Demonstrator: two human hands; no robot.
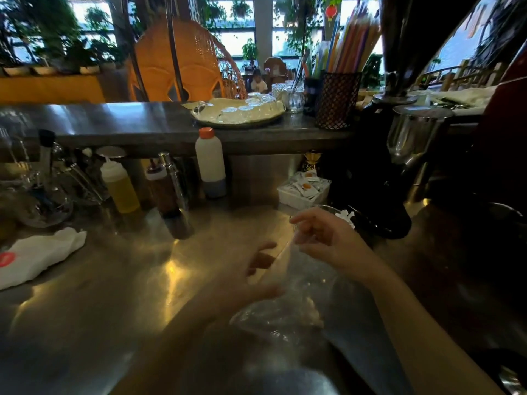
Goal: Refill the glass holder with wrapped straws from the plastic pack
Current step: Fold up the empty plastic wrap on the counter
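A clear plastic pack (285,312) lies crumpled on the steel counter in front of me, its upper edge lifted. My left hand (256,277), blurred by motion, curls around the pack's left side. The upper edge is pinched between the thumb and fingers of my right hand (325,238). Just behind my right hand stands a glass holder (328,210), partly hidden, with white wrapped straw ends (345,216) showing at its right. I cannot make out any straws inside the pack.
Squeeze bottles (121,186), a white bottle with an orange cap (211,163) and a sachet tray (302,192) line the counter's back. A white plastic bag (37,256) lies at left. A dark grinder (390,166) stands right. A mesh cup of coloured straws (338,101) sits on the upper shelf.
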